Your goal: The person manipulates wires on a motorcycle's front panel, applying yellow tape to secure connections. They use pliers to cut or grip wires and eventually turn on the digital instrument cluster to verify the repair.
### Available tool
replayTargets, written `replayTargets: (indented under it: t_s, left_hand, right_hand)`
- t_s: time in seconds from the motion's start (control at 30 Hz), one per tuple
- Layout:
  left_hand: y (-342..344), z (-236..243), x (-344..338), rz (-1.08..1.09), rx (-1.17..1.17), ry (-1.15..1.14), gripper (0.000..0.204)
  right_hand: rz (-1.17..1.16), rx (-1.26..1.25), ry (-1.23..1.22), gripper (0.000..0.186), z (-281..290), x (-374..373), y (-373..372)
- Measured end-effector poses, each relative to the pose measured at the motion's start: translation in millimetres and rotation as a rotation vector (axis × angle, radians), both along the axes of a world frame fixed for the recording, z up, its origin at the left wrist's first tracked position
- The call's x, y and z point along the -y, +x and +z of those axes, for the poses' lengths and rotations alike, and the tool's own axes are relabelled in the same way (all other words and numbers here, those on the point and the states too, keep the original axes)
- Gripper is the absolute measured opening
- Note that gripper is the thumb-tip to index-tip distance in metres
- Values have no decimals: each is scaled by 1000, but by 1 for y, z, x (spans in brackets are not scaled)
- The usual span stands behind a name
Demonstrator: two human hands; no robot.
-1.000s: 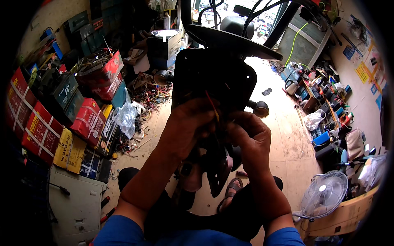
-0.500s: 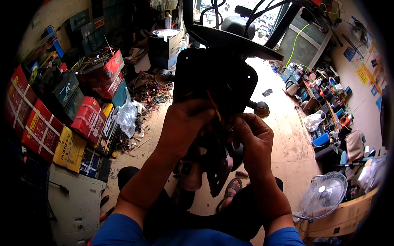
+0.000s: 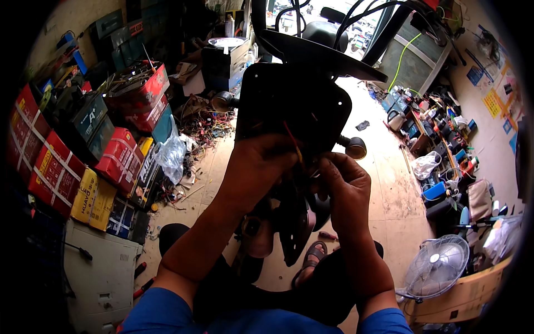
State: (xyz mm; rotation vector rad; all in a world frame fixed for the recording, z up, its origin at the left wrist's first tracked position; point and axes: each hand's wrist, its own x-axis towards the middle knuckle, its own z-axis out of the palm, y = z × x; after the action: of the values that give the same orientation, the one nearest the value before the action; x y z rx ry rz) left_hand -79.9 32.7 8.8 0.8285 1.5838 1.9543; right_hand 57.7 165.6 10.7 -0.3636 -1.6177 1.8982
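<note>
A dark panel of a vehicle stands upright before me, most of its detail lost in shadow. Against its lower part runs a thin red wire with a yellow stretch at its lower end. My left hand is closed at the wire, its fingertips pinching it near the yellow part. Close by on the right, my right hand pinches with thumb and forefinger; what lies between them is too small and dark to make out. Below the hands hangs a dark pointed part with holes. Round lamps flank the panel.
Stacked battery boxes and a clear plastic bag are on the left, near a tangle of wires. A fan stands at lower right beside cluttered shelves. A screwdriver-like tool lies on the floor by my sandalled foot.
The view has shifted slightly. Both hands keep almost the same place and the same pinch, and the red wire leans a little further right.
</note>
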Motion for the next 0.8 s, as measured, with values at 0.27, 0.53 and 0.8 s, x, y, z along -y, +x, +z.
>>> replayTargets:
  t_s: [0.27,0.53,0.8]
  left_hand:
    - [-1,0,0,-44,290,131,25]
    - [-3,2,1,-91,333,133,23]
    - [1,0,3,-139,350,149,31]
  right_hand:
    - [33,37,148,21,3,2,3]
    - [-185,-40,748,15,6,1,-3]
    - [-225,-91,744,12,3,3,-5]
